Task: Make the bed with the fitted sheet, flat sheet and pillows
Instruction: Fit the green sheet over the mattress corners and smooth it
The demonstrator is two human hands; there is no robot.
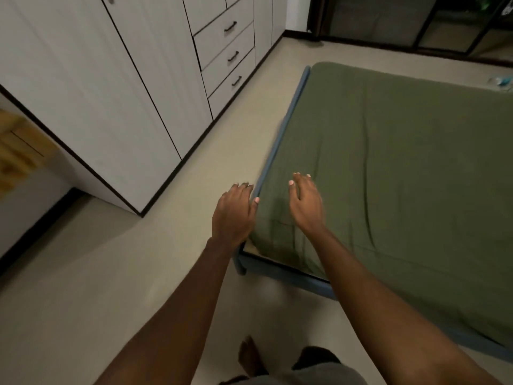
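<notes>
An olive-green sheet (402, 168) covers the mattress, lightly wrinkled, wrapped down over the near left corner. The mattress rests on a blue bed frame (288, 118) whose rail shows along the left side and front. My left hand (234, 211) hovers at the left edge near that corner, fingers apart, thumb touching the sheet's edge. My right hand (305, 202) is over the sheet just inside the corner, fingers spread, holding nothing. No pillows are in view.
A white wardrobe (111, 93) with drawers (227, 54) lines the left wall, with a strip of beige floor (216, 151) between it and the bed. A small plastic item (501, 81) lies at the bed's far right. My bare foot (249, 357) stands near the bed's front.
</notes>
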